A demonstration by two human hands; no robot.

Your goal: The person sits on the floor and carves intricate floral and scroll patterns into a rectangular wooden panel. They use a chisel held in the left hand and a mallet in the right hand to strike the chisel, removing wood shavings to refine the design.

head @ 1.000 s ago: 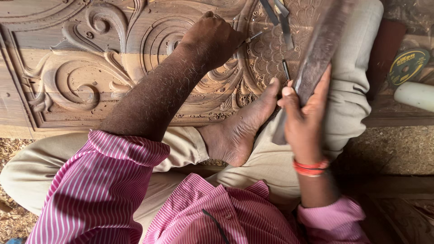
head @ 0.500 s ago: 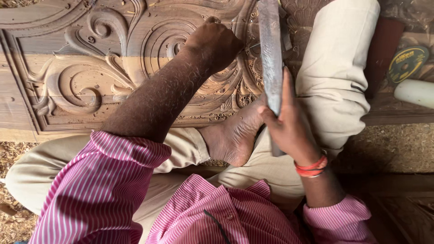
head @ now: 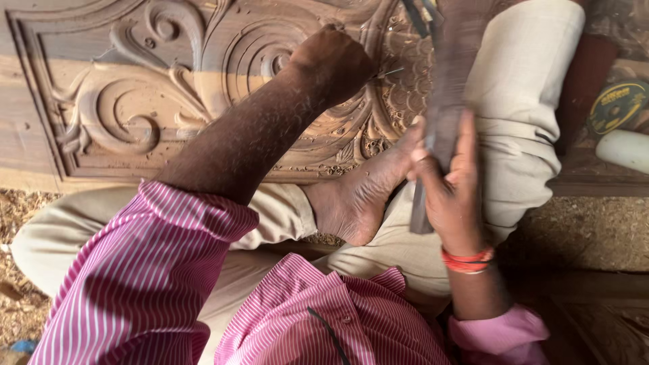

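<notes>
While blurred, mallet (head: 446, 101) upright within right hand (head: 449, 192) grip.

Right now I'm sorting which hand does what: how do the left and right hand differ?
The left hand is a fist on the carved panel, pinching a thin tool; the right hand grips a long wooden mallet, off the panel. The left looks sharp, the right's mallet blurred. Both are bare.
</notes>
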